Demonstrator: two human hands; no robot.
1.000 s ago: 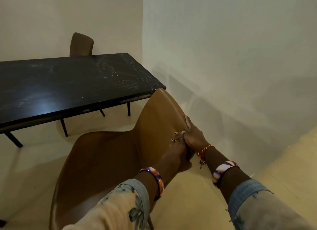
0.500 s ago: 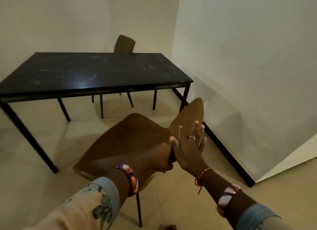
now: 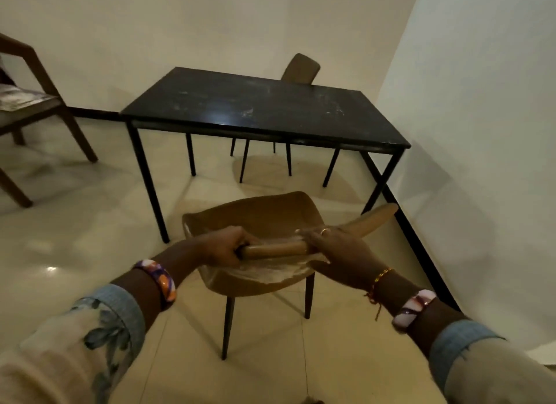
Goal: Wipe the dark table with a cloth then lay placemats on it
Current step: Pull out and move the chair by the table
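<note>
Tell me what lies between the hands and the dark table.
In the head view, both the left hand and right hand grip the backrest of a brown chair. Its seat, then a strip of bare floor, lie before the dark table.

The desk (image 3: 264, 108) is a rectangular piece with a black, slightly glossy top borne on thin black metal legs, standing on the pale tiled floor in the corner of the room, its right end close to the right-hand wall. Its top bears pale smears and scattered whitish specks, densest toward the middle and the right end, with a soft patch of reflected light near the front edge. The top lies level and carries no cloth and no placemats; a diagonal brace crosses between the legs at the right end.
</note>
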